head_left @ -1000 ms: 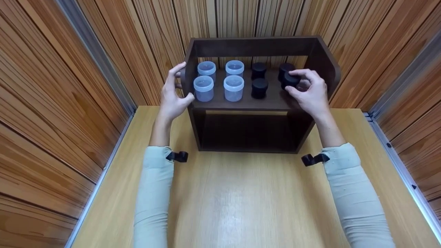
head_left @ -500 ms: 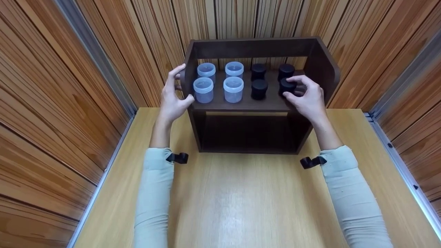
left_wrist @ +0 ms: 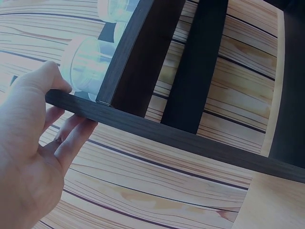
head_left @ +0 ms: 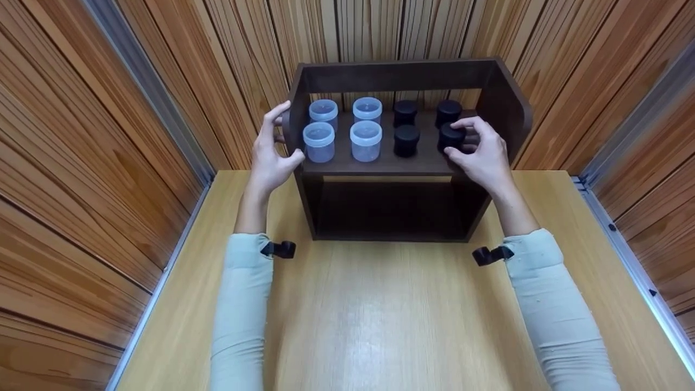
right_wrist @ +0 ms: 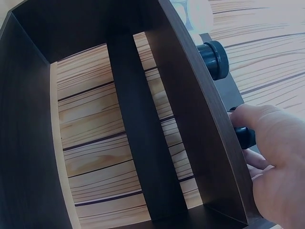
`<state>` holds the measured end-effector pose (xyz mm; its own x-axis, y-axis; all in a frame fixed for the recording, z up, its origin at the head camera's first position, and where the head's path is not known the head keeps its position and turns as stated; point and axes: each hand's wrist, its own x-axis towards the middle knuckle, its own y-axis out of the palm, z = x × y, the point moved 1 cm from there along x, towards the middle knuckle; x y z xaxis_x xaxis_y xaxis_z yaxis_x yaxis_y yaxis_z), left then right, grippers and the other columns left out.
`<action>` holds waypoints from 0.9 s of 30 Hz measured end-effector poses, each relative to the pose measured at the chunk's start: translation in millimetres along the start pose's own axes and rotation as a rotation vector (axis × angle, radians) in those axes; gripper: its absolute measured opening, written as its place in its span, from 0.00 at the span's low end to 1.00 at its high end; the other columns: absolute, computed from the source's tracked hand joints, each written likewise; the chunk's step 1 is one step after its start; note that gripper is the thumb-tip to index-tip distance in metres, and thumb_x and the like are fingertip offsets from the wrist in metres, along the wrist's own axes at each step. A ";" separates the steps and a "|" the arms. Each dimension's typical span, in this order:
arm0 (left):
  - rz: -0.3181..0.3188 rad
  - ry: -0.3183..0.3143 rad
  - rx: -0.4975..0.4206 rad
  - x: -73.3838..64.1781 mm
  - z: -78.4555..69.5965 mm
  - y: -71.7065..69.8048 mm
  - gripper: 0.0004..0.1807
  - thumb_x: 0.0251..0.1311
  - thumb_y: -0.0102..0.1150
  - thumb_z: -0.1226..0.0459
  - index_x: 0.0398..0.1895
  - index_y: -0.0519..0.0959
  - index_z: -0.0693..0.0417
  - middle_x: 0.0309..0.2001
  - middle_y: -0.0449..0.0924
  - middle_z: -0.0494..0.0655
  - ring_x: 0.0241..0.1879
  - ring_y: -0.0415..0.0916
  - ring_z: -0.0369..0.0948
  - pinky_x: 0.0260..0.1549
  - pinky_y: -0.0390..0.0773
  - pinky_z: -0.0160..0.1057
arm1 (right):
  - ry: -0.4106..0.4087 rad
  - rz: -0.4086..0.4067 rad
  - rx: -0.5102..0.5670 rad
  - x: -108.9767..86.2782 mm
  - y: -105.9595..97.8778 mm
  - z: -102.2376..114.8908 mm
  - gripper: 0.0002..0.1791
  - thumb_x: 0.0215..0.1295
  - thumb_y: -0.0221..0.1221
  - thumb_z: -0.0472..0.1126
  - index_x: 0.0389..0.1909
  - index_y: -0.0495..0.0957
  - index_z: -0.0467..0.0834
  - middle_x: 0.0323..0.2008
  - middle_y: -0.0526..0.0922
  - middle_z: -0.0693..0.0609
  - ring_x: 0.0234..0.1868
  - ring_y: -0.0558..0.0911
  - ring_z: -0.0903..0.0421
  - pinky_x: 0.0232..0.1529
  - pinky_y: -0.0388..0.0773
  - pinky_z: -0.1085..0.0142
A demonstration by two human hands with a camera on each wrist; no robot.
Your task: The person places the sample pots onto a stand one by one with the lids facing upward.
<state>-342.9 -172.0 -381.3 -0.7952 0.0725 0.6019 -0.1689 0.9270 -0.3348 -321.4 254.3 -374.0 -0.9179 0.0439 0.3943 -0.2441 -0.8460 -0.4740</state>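
Observation:
A dark brown two-level shelf (head_left: 374, 169) stands against the back wall. My left hand (head_left: 273, 157) grips its left side panel (left_wrist: 128, 121), thumb inside and fingers outside. On the upper board, my right hand (head_left: 486, 155) holds a black lidded jar (head_left: 450, 137) between thumb and fingers at the front right corner. Behind that is another black jar (head_left: 449, 113); two more, a front black jar (head_left: 406, 140) and a rear black jar (head_left: 405, 112), stand to the left. Several translucent jars fill the left half, among them a front translucent jar (head_left: 366, 142).
The shelf's right side panel (head_left: 505, 108) rises beside my right hand. Below the jars is the lower compartment (head_left: 388, 209). A light wood table (head_left: 358, 315) carries the shelf, with wood-plank walls (head_left: 81, 136) on the sides and back.
My right hand has brought the black jar down and slightly left to the front right spot, uncovering the jar behind it. My left hand keeps its grip on the side panel.

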 end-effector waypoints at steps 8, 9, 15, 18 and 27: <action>-0.014 0.022 0.011 -0.8 3.4 1.5 0.47 0.61 0.67 0.71 0.86 0.66 0.49 0.66 0.80 0.59 0.60 0.78 0.50 0.62 0.79 0.52 | -0.007 0.023 0.005 -1.5 -2.8 1.3 0.30 0.70 0.73 0.34 0.72 0.80 0.41 0.70 0.81 0.42 0.69 0.84 0.49 0.67 0.86 0.65; -0.017 0.025 0.008 -1.0 3.8 1.4 0.47 0.61 0.67 0.71 0.87 0.66 0.49 0.65 0.81 0.59 0.59 0.79 0.50 0.61 0.80 0.52 | -0.009 0.026 0.005 -2.0 -2.7 1.9 0.31 0.70 0.72 0.33 0.73 0.79 0.41 0.71 0.80 0.42 0.70 0.84 0.47 0.69 0.86 0.62; -0.049 0.010 0.003 -2.8 4.3 2.3 0.48 0.63 0.68 0.71 0.88 0.66 0.49 0.65 0.82 0.58 0.59 0.80 0.47 0.63 0.81 0.47 | -0.025 0.046 0.032 -5.2 -4.2 2.4 0.34 0.72 0.71 0.34 0.77 0.75 0.39 0.76 0.77 0.39 0.78 0.79 0.39 0.77 0.81 0.43; -0.080 0.002 -0.001 -5.0 4.3 3.2 0.47 0.63 0.68 0.71 0.87 0.67 0.51 0.63 0.84 0.58 0.60 0.82 0.46 0.60 0.82 0.39 | -0.036 0.048 0.055 -7.8 -5.0 2.8 0.34 0.73 0.71 0.34 0.78 0.74 0.37 0.78 0.76 0.38 0.80 0.78 0.37 0.77 0.79 0.39; -0.154 -0.061 0.096 -23.9 3.4 4.8 0.35 0.66 0.73 0.65 0.77 0.78 0.58 0.60 0.90 0.61 0.43 0.89 0.52 0.38 0.82 0.24 | -0.068 -0.010 0.070 -33.9 -6.9 2.8 0.30 0.74 0.71 0.33 0.75 0.78 0.37 0.76 0.79 0.42 0.79 0.79 0.42 0.75 0.83 0.54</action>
<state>-326.6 -170.5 -399.7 -0.7891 -0.0923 0.6073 -0.3436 0.8858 -0.3118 -287.7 257.2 -381.9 -0.8916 0.0178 0.4524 -0.2280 -0.8809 -0.4147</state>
